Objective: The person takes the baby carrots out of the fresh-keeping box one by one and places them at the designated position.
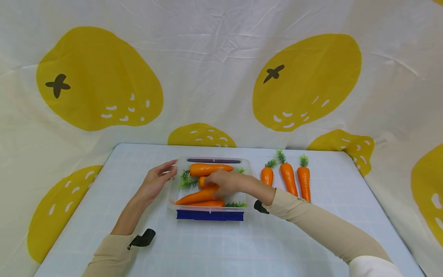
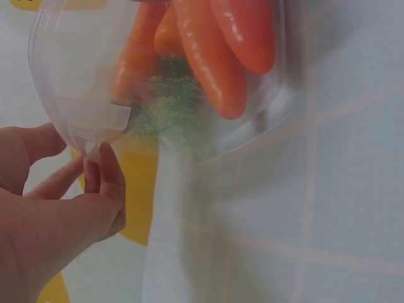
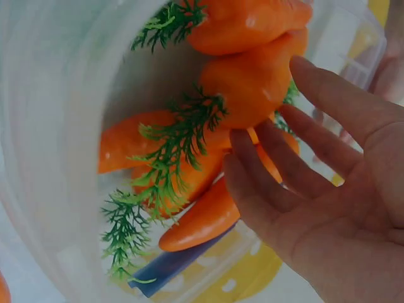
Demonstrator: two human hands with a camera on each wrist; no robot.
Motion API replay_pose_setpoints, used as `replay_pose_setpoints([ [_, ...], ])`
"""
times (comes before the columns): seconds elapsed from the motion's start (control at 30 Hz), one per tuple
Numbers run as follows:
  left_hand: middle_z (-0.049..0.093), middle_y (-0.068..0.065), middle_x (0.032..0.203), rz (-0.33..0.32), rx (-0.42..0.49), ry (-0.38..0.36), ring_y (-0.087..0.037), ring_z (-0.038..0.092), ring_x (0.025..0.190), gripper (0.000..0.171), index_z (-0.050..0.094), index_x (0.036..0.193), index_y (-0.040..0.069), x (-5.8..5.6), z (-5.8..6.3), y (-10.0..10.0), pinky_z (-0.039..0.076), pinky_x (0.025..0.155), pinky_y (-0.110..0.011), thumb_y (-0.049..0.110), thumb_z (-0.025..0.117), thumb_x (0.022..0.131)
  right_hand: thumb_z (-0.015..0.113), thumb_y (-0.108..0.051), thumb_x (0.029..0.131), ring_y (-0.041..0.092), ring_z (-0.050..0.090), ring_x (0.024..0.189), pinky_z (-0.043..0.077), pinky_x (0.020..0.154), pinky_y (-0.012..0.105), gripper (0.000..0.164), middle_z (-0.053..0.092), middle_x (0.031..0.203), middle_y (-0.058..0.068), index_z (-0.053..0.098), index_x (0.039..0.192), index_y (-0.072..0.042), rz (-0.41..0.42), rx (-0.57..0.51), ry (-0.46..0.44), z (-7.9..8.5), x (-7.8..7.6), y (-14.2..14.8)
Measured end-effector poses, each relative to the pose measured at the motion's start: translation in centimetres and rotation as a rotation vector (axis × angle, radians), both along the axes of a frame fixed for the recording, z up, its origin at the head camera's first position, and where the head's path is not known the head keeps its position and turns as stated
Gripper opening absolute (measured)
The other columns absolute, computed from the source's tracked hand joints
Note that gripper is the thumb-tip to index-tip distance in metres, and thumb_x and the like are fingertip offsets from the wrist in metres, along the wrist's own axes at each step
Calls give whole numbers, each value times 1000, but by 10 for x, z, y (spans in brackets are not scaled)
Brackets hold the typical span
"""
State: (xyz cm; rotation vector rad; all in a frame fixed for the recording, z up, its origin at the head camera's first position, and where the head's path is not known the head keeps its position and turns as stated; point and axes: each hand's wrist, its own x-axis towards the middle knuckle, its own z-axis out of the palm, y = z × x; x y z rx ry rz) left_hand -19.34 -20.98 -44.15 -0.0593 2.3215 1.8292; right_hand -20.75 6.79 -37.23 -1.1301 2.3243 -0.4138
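A clear plastic box (image 1: 172, 192) with blue latches holds several orange carrots (image 1: 211, 168) with green leafy tops. At its left side, my left hand (image 1: 155, 184) pinches the rim between thumb and fingers, as the left wrist view shows close up. My right hand (image 1: 226, 182) reaches into the box from the right, over the carrots. In the right wrist view its fingers (image 3: 293, 161) are spread and fairly straight, with fingertips right at a thick carrot (image 3: 249, 82). Leafy tops (image 3: 167, 151) of other carrots lie below that one.
Right of the box, three carrots (image 1: 288, 177) lie on the pale checked tabletop (image 1: 194, 246), tops pointing away. The right forearm passes over their near ends. The blue front latch (image 1: 210, 215) hangs outward. Behind the table hangs a white cloth (image 1: 211, 96) with yellow fruit shapes.
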Motion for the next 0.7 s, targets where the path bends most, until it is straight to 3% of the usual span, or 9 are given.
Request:
replay_pose_setpoints([
  [0.17, 50, -16, 144, 2, -1, -7, -34, 52, 128, 59, 47, 155, 13, 1, 0, 1, 44, 96, -13, 39, 61, 104, 72, -6, 96, 21, 50, 101, 47, 92, 29, 40, 63, 119, 8, 63, 134, -3, 1, 42, 8, -5, 2, -2],
  [0.7, 50, -15, 144, 28, -2, -20, -34, 53, 128, 57, 48, 155, 15, 1, 0, 2, 44, 98, -15, 38, 61, 104, 76, -8, 94, 22, 55, 109, 49, 100, 33, 35, 62, 118, 9, 66, 127, -2, -72, 32, 67, -11, 7, -1],
])
